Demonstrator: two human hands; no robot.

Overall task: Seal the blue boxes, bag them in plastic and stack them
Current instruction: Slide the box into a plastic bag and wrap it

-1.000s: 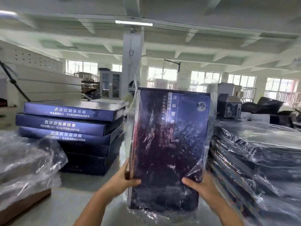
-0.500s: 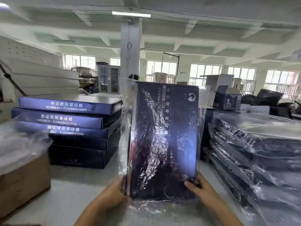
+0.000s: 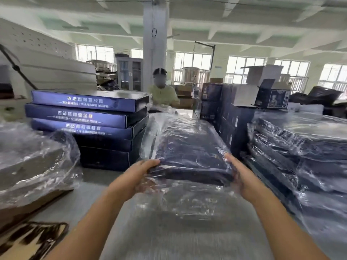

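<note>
Box [image 3: 189,152] in its bag [image 3: 187,196] lies nearly flat between my two hands, long axis running away from me, near end at my fingers and far end pointing toward the far side of the desk [image 3: 90,196]. My left hand [image 3: 137,177] grips the near left corner, thumb over the top and fingers curled under through the plastic. My right hand [image 3: 242,177] holds the near right edge, palm turned inward against the side; motion blur hides how tightly those fingers close, so I judge it a flat clamp, not a wrap. Loose bag mouth trails toward me, slack on the desk below the near end.

Bagged stack [image 3: 300,147] sits to the right, just beside the box and rising a little above it. Unbagged stack [image 3: 88,119] sits to the left, equally close. I judge bagging done on this one and stacking the step in hand. That calls for a sideways carry to the right, so my right hand leads and is the nearer one; the long axis already matches the way the bagged stack lies, so little turning is needed. Slack plastic could snag or slip under my grip. A person [image 3: 161,91] works at the far end.
</note>
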